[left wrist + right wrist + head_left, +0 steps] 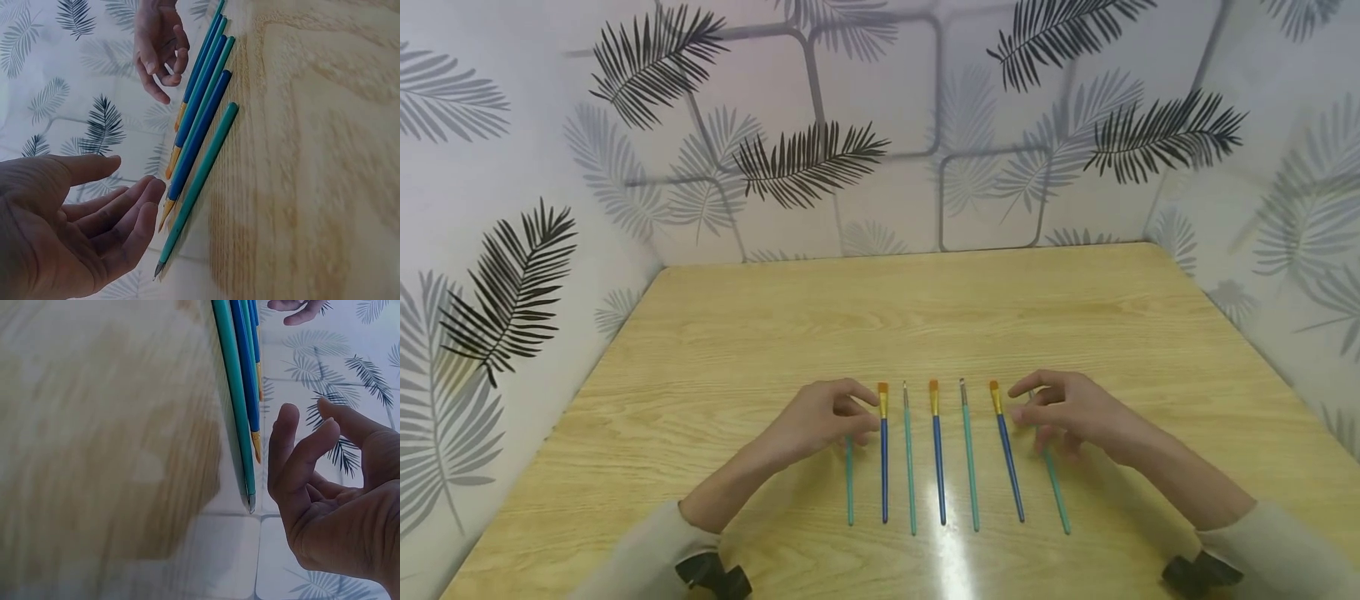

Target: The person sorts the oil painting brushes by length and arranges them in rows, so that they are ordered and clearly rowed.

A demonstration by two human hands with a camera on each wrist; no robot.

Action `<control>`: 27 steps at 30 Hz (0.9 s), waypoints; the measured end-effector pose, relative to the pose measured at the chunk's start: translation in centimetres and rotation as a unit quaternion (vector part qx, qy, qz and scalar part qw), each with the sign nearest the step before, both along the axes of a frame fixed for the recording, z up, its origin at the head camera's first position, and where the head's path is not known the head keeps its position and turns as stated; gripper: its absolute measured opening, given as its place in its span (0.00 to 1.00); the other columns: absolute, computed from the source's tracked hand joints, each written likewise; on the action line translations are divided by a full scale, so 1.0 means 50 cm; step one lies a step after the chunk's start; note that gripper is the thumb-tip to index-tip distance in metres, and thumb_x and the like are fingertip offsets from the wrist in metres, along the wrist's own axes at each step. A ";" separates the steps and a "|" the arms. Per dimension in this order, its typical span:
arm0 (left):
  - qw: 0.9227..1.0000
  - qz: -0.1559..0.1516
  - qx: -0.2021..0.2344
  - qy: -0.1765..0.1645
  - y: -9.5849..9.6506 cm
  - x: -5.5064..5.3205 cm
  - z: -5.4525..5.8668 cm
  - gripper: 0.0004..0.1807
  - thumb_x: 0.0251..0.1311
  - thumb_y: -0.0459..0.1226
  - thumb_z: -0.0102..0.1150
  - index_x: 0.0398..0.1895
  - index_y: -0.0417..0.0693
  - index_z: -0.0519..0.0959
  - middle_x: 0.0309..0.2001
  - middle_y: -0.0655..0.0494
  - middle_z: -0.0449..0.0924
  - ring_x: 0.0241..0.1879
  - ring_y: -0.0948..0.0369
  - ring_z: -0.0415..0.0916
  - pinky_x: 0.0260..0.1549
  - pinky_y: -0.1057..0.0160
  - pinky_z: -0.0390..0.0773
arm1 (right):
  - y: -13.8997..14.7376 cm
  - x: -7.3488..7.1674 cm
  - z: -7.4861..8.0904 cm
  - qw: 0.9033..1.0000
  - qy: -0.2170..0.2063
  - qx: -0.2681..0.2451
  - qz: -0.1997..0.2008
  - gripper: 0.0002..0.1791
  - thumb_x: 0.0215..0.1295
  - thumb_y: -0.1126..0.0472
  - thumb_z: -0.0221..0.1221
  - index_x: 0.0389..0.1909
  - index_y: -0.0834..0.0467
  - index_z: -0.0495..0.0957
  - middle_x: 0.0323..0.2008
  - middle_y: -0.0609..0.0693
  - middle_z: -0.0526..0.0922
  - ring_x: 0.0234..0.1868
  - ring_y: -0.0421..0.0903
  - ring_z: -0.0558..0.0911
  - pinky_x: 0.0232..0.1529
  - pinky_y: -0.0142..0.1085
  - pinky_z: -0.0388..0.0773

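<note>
Several slim paintbrushes lie side by side on the table, teal and blue handles alternating, bristles pointing away from me. My left hand [831, 412] hovers over the leftmost teal paintbrush [850, 487] and hides its tip in the head view; its fingertips are close to a blue paintbrush [884, 467]. Over at the other end, my right hand [1075, 412] is above the outermost teal paintbrush [1057, 492], fingertips near the slanted blue paintbrush [1010, 471]. Both hands have loosely bent fingers with nothing between them. Between them lie a teal [909, 467], a blue [937, 454] and another teal paintbrush [969, 458].
The wood-grain table [760, 333] extends behind and to both sides of the row. A pale leaf-patterned wall covering [880, 200] borders its back and sides. Dark straps [711, 575] show at both sleeves.
</note>
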State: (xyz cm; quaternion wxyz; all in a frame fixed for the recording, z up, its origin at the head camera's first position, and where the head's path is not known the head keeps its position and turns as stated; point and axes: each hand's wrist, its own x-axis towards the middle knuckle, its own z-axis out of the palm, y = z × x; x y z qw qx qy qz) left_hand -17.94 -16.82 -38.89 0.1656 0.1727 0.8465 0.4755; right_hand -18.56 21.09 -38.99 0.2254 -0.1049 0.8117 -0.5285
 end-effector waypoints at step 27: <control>0.998 0.049 -0.038 -0.020 0.041 0.001 -0.002 0.08 0.66 0.37 0.69 0.42 0.42 0.85 0.32 0.52 0.89 0.19 0.54 0.84 0.15 0.61 0.81 | -0.021 0.003 -0.014 1.000 -0.005 0.025 -0.002 0.25 0.68 0.55 0.67 0.58 0.65 0.76 0.41 0.56 0.87 0.22 0.48 0.83 0.12 0.32 0.70</control>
